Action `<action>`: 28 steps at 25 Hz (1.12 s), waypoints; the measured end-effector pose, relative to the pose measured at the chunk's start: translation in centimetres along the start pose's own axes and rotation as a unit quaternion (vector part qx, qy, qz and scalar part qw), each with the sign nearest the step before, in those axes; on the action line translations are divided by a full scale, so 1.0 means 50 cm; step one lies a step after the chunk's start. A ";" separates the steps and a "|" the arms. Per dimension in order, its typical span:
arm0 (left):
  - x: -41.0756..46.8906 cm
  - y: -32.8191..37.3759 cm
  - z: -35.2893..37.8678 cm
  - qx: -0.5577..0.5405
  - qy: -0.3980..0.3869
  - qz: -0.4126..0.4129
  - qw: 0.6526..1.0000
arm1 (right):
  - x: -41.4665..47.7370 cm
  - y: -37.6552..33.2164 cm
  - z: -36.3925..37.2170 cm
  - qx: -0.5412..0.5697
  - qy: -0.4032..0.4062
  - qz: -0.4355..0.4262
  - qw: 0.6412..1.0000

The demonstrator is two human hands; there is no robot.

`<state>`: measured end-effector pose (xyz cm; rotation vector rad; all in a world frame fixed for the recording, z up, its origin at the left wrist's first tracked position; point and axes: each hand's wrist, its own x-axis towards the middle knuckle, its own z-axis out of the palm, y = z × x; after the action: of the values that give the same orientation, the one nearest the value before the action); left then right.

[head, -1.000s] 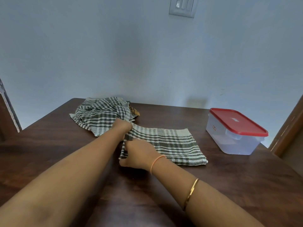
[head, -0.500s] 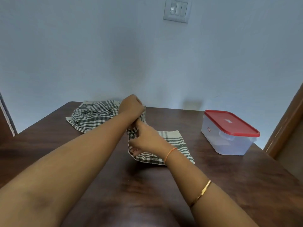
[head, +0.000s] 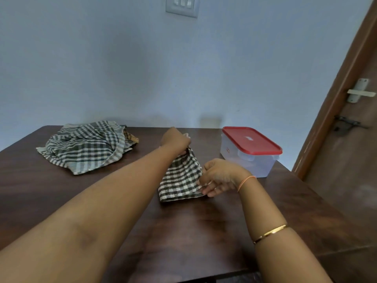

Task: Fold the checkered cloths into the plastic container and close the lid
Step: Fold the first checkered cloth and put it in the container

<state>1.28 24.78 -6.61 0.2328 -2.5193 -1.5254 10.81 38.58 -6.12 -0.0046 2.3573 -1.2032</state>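
Head view: both hands hold a folded checkered cloth (head: 180,180) in the middle of the dark table (head: 183,231).
The right hand (head: 219,176) pinches the cloth's near right corner with curled fingers, low against the tabletop. The cloth's long axis runs near to far, and its far end is raised. There the left hand (head: 175,139) grips it in a closed fist. Farther right stands the plastic container (head: 251,164), red lid (head: 251,140) on. At far left lies a loose heap of checkered cloths (head: 85,146).
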 end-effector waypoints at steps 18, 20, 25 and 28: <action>-0.025 -0.112 0.036 0.298 -0.085 0.181 0.933 | 0.052 0.028 -0.041 -0.193 0.170 0.082 0.963; -0.031 -0.125 0.034 0.345 -0.099 0.203 0.911 | 0.063 0.034 -0.033 -0.284 0.215 0.064 0.932; -0.077 -0.081 0.009 0.329 -0.055 0.287 0.898 | 0.063 0.004 -0.035 -0.282 0.148 -0.081 0.944; -0.104 -0.029 -0.020 0.330 -0.235 0.240 0.882 | 0.060 0.005 -0.027 -0.317 0.018 -0.058 0.946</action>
<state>6.62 24.47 -7.85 -0.7155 -3.0521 -0.5368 7.61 39.10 -6.91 -0.3401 2.7013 -0.4427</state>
